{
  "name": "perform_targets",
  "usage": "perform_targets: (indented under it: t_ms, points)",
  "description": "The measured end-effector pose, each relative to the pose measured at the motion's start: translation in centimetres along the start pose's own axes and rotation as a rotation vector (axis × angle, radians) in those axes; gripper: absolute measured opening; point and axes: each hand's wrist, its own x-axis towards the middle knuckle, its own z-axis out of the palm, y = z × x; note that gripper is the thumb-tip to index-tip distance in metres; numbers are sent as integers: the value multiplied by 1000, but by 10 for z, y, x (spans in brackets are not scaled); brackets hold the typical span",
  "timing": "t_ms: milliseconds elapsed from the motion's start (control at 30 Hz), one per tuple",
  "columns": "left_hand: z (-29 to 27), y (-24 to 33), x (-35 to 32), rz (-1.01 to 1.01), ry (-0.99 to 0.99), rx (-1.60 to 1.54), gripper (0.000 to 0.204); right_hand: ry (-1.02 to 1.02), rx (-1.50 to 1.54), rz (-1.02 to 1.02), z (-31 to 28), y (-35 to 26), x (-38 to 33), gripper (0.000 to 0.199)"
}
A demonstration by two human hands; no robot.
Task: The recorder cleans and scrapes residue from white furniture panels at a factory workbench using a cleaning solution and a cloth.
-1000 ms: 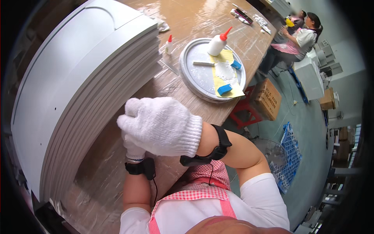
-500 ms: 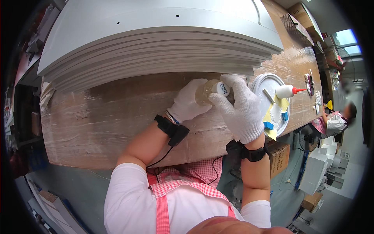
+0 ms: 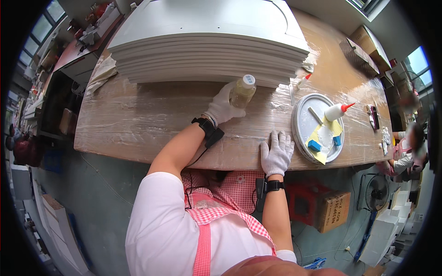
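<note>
My left hand [image 3: 223, 106], in a white knitted glove, is wrapped round a clear bottle [image 3: 240, 95] of pale yellowish liquid with a white cap [image 3: 248, 80]. It holds the bottle over the table, a little short of a tall stack of white panels [image 3: 207, 60]. My right hand [image 3: 277, 154], gloved likewise, lies flat at the table's near edge with its fingers stretched out and nothing in it. Just right of it sits a round white lid [image 3: 298, 129], bearing a white squeeze bottle [image 3: 332, 112] with a red nozzle, a yellow sheet [image 3: 326, 134] and blue blocks [image 3: 314, 146].
Plastic film covers the wooden table [image 3: 152, 119]. Another red-tipped bottle [image 3: 304, 82] stands beside the stack's right end. Below the table's right side are a red stool [image 3: 301, 202], a cardboard box [image 3: 334, 211] and a fan [image 3: 375, 192]. A person [image 3: 405, 149] is at the far right.
My right hand has left the bottle's cap and come down to the table's near edge. The left hand still holds the bottle. The head view has shifted, showing more floor.
</note>
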Motion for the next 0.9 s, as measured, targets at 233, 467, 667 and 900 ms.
perform_targets:
  t_ms: [233, 467, 667, 900]
  points:
    - [-86, -42, -101, -14, 113, 744, 93, -67, 21, 69, -11, 4, 1, 63]
    - [-169, -72, -226, -245, 167, 1240, 77, -64, 38, 75, -12, 10, 1, 62]
    - [-173, -71, -243, -298, 362, 1311, 70, -79, 17, 18, -12, -3, 2, 61]
    - [-163, -63, -233, -298, 392, 1273, 71, -16, -108, -48, -12, 8, -4, 56]
